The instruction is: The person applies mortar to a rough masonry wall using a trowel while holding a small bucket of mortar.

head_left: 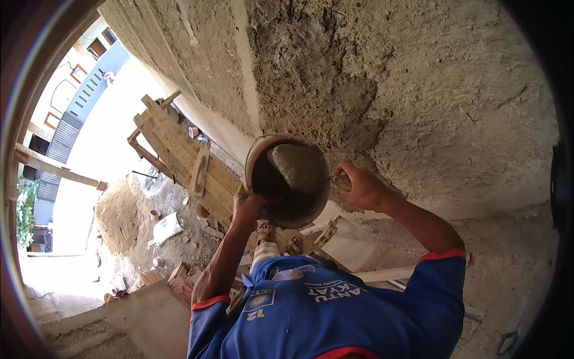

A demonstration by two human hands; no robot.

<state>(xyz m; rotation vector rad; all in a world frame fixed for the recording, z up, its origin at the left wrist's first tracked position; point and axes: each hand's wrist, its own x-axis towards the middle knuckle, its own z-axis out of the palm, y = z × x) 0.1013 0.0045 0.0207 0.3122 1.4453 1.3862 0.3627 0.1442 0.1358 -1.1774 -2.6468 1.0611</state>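
My left hand (246,209) is closed on the near left rim of a round, dark bucket (308,210), holding it tilted in front of the wall. Grey wet mortar (302,169) shows inside, on the bucket's far side; whether it lies on a blade or against the bucket I cannot tell. At the right rim, my right hand (363,190) grips the rounded handle of a trowel (342,182), whose blade I cannot clearly make out. Just beyond the bucket is rough, darker fresh mortar (317,78) on the wall.
A scaffold of wooden planks (179,155) runs beneath me, with a loose board (200,170) across it. Below on the left are a sand heap (119,215), a white sack (166,228) and small buckets. Smoother plaster (466,107) covers the wall at right.
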